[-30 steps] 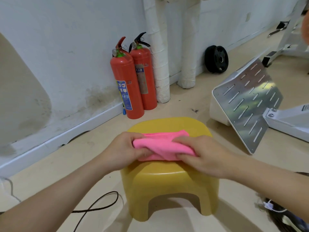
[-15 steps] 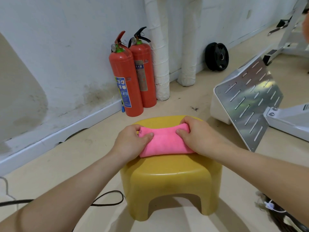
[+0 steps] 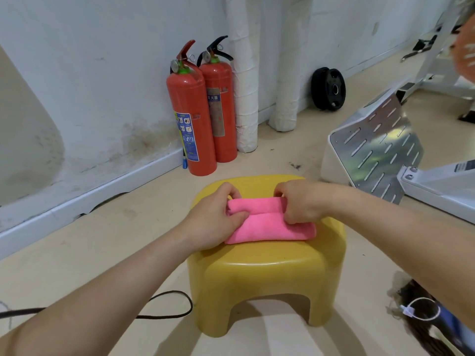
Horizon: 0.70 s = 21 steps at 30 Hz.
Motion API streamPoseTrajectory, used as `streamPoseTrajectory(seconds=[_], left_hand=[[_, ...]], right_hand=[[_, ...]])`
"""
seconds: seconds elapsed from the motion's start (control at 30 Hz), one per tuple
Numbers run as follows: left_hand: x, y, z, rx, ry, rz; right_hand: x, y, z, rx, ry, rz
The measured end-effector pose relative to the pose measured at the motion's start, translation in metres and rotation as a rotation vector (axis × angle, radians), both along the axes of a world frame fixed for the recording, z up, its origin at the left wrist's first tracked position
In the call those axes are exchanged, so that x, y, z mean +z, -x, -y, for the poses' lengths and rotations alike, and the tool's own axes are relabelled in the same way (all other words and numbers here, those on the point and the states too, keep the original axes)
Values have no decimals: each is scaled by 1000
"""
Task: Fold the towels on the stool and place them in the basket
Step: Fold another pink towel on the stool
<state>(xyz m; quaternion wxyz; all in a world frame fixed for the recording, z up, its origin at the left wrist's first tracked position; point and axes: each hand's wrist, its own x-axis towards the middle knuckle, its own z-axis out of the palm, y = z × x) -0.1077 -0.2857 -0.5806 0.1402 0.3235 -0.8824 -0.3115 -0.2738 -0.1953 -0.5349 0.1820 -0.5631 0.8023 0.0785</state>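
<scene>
Head view: towel (image 3: 267, 227) on stool (image 3: 262, 278); extinguisher (image 3: 219, 124) label reads 灭火器.

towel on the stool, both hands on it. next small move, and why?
Probably draw the raised far fold toward the body and lay it over the near half. The left hand and right hand each pinch an end of that fold of the pink towel on the yellow stool; the near half lies flat and uncovered, so this fold looks unfinished.
</scene>
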Motion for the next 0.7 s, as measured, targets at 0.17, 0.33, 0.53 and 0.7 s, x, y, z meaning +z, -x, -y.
streamPoseTrajectory(seconds=[0.17, 0.33, 0.53, 0.7], left_hand=[[18, 6, 2, -137, -417, -313], [41, 47, -4, -239, -732, -453], [54, 99, -55, -335, -800, -358], [53, 133, -96, -343, -326, -320]], right_hand=[[9, -9, -5, 150, 10, 66], [32, -5, -42, -240, 246, 758], [32, 19, -102, -231, 451, 467], [29, 34, -151, -239, 561, 483]])
